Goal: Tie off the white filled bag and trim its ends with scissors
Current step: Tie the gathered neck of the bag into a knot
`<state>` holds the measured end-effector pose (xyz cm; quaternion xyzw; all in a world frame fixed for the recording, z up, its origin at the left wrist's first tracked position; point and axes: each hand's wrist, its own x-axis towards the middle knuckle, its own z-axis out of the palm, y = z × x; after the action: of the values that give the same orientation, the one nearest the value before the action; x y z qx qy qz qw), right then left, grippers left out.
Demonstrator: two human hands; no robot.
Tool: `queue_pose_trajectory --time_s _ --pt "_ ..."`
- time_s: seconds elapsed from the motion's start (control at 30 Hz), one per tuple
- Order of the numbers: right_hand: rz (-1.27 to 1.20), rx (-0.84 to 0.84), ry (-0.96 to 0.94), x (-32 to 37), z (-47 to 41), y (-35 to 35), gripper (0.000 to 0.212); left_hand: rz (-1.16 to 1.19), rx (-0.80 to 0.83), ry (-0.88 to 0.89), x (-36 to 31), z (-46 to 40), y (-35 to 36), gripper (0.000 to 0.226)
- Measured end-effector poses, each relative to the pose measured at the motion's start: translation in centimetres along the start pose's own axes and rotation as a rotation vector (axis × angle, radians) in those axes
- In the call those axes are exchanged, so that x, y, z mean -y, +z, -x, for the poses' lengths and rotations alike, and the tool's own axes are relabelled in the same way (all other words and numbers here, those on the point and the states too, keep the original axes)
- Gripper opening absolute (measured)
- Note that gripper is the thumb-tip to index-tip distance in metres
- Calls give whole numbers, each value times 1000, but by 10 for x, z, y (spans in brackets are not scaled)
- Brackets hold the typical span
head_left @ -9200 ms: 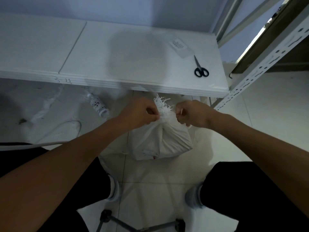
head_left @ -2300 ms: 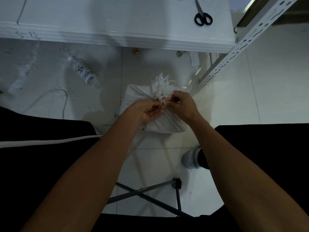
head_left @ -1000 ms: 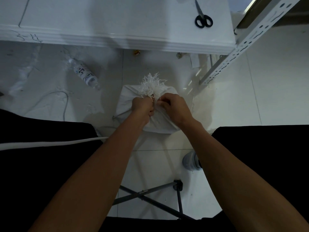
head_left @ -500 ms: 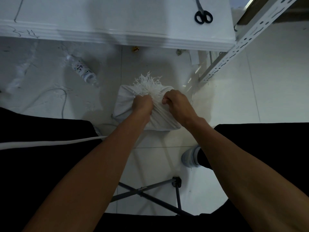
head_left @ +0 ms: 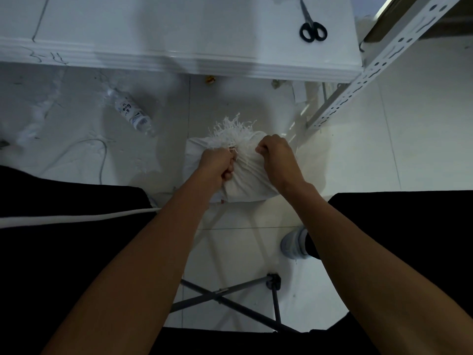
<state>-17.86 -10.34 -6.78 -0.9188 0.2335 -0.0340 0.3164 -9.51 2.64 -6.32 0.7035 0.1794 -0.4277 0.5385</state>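
Since a moment ago the fists have drawn apart across the bag [head_left: 245, 180] on the floor: the left hand [head_left: 217, 163] and right hand [head_left: 275, 153] each clench a tie end just below the frayed tuft [head_left: 231, 131], so the knot looks nearly cinched. The scissors [head_left: 312, 29] lie untouched on the table [head_left: 179, 34], well beyond the right hand. Handwriting on the table edge far left of the left hand reads roughly "3-4"; the bottle [head_left: 131, 112] label is illegible.
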Motion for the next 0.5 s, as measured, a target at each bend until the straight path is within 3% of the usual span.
queue_pose_trajectory --time_s 0.03,0.17,0.23,0.33,0.4,0.5 --pt "4 -14 12 1 -1 4 14 -111 -47 70 -1 -2 -3 10" --pt "-44 -32 116 6 -5 17 16 -736 -310 388 -4 -7 -15 48" --pt "-50 -31 135 9 -8 20 18 -770 -352 520 -8 -9 -18 57" --pt "-102 -4 145 11 -7 19 17 -764 -152 614 -12 -14 -24 73" --pt "-135 49 125 7 -8 15 14 -819 -75 684 -9 -18 -29 68" --pt "-163 160 33 -4 -15 1 12 -776 -122 736 -4 -16 -29 54"
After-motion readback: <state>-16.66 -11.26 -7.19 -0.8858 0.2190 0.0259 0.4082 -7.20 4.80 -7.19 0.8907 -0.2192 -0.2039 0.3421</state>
